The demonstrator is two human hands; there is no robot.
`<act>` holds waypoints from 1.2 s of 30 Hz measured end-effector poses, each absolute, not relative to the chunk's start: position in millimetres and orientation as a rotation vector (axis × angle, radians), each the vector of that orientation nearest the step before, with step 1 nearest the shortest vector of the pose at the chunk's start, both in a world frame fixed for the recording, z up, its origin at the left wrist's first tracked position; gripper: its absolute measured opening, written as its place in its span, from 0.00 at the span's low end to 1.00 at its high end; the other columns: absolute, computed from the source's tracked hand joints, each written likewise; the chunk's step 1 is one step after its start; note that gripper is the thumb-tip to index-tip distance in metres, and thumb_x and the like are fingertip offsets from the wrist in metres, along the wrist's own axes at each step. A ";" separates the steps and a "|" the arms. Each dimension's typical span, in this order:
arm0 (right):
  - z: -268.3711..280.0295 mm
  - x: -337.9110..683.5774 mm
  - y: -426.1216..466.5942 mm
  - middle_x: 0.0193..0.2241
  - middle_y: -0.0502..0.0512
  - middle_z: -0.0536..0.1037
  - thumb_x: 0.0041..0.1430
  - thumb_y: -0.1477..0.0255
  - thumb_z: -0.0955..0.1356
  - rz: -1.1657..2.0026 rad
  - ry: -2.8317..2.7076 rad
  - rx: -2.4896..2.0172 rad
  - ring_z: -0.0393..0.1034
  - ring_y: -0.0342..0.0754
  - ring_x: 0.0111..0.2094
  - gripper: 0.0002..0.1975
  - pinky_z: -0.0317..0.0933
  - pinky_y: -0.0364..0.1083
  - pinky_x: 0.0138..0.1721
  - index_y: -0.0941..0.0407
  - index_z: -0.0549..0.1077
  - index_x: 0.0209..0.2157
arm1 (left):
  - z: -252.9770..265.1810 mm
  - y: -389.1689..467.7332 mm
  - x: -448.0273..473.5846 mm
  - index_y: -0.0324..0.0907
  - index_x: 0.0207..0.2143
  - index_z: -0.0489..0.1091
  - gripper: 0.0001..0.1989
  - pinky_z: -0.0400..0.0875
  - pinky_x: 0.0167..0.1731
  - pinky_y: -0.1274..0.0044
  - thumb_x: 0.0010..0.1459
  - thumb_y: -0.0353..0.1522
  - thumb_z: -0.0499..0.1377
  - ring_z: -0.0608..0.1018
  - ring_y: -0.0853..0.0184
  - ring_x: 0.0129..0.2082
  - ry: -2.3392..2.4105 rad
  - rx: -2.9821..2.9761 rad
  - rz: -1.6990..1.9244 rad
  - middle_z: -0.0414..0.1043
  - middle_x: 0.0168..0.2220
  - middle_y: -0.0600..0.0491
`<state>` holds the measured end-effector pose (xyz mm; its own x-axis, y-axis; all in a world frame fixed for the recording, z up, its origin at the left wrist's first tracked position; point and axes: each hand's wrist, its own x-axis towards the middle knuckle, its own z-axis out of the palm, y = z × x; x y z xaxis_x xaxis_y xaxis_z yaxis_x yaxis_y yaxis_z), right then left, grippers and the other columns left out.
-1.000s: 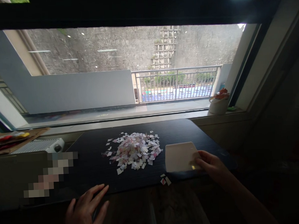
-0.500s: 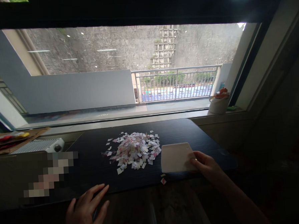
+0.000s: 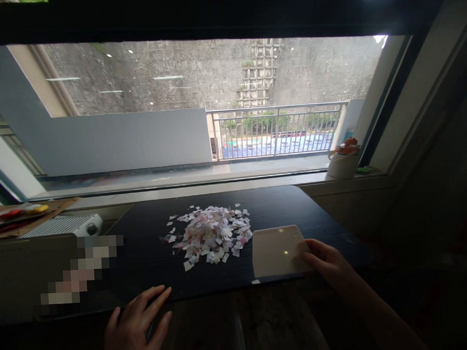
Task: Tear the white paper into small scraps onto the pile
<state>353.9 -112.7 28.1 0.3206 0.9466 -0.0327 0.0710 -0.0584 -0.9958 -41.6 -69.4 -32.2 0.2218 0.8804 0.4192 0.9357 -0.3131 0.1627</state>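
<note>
A heap of small cut paper pieces [image 3: 213, 233], mostly white with some pinkish ones, lies on the dark table [image 3: 274, 204]. To its right, my right hand [image 3: 326, 259] grips the right edge of a flat pale scraper-like sheet [image 3: 276, 251] with rounded corners and a small hole. Just below the sheet's lower left corner lies a loose paper piece [image 3: 255, 282]. My left hand [image 3: 137, 323], fingers spread and holding nothing, rests at the table's near edge, left of and below the heap.
Beyond the table runs a window sill with a white container [image 3: 341, 164] at its right. On the left are a ridged white appliance [image 3: 66, 225] and a cardboard piece [image 3: 63, 206] bearing red and yellow items. A pixelated patch covers the table's left side.
The pale sheet has tilted and come slightly nearer in my right hand, its lower edge now by the loose paper pieces. My left hand has hardly moved.
</note>
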 end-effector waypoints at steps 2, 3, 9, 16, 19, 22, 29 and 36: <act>27.3 351.0 -111.0 0.28 0.52 0.79 0.44 0.62 0.70 0.949 -0.998 -1.435 0.74 0.51 0.30 0.15 0.67 0.44 0.24 0.56 0.74 0.33 | -34.7 -69.8 -42.5 0.56 0.47 0.72 0.18 0.61 0.50 0.58 0.55 0.39 0.50 0.74 0.58 0.48 -1.760 -2.367 -0.657 0.74 0.49 0.53; 26.8 349.1 -110.3 0.27 0.52 0.79 0.45 0.63 0.70 0.948 -1.014 -1.436 0.74 0.51 0.29 0.14 0.66 0.44 0.24 0.56 0.74 0.32 | -36.4 -69.9 -42.5 0.57 0.47 0.72 0.18 0.61 0.51 0.58 0.56 0.39 0.50 0.74 0.59 0.48 -1.754 -2.370 -0.660 0.74 0.49 0.53; 25.4 347.2 -112.6 0.27 0.51 0.79 0.45 0.62 0.69 0.925 -1.049 -1.460 0.73 0.51 0.29 0.14 0.66 0.44 0.24 0.56 0.74 0.32 | -45.8 -68.4 -40.3 0.56 0.48 0.72 0.18 0.58 0.52 0.57 0.57 0.38 0.49 0.73 0.58 0.50 -1.732 -2.324 -0.742 0.73 0.49 0.53; 22.2 356.4 -118.4 0.27 0.52 0.79 0.45 0.62 0.70 0.906 -1.000 -1.477 0.73 0.51 0.29 0.14 0.66 0.44 0.24 0.56 0.75 0.32 | -43.6 -71.3 -37.9 0.56 0.48 0.71 0.18 0.59 0.51 0.57 0.58 0.37 0.48 0.73 0.58 0.49 -1.714 -2.325 -0.748 0.74 0.49 0.53; 20.9 352.1 -114.0 0.28 0.52 0.80 0.44 0.62 0.71 0.900 -0.973 -1.444 0.74 0.52 0.31 0.15 0.68 0.46 0.26 0.55 0.74 0.33 | -42.9 -71.6 -37.5 0.56 0.48 0.71 0.19 0.59 0.51 0.57 0.58 0.37 0.48 0.73 0.58 0.49 -1.717 -2.322 -0.744 0.74 0.49 0.53; 20.9 347.3 -109.9 0.28 0.53 0.80 0.44 0.61 0.71 0.902 -1.019 -1.439 0.74 0.53 0.31 0.15 0.68 0.46 0.27 0.56 0.74 0.32 | -43.0 -71.3 -38.7 0.56 0.48 0.71 0.19 0.59 0.51 0.56 0.58 0.38 0.48 0.73 0.57 0.49 -1.721 -2.326 -0.741 0.73 0.49 0.52; 25.4 355.5 -117.3 0.28 0.53 0.81 0.46 0.60 0.70 0.924 -1.051 -1.509 0.75 0.53 0.30 0.16 0.68 0.46 0.26 0.56 0.76 0.33 | -42.5 -71.1 -38.7 0.55 0.48 0.71 0.19 0.58 0.52 0.56 0.57 0.38 0.48 0.73 0.58 0.49 -1.730 -2.335 -0.752 0.73 0.49 0.52; 22.8 356.5 -117.6 0.28 0.53 0.80 0.45 0.61 0.71 0.895 -0.998 -1.478 0.75 0.53 0.29 0.15 0.68 0.46 0.25 0.56 0.75 0.33 | -42.7 -71.5 -38.0 0.56 0.48 0.71 0.19 0.58 0.53 0.55 0.57 0.38 0.49 0.73 0.57 0.50 -1.748 -2.334 -0.750 0.73 0.50 0.52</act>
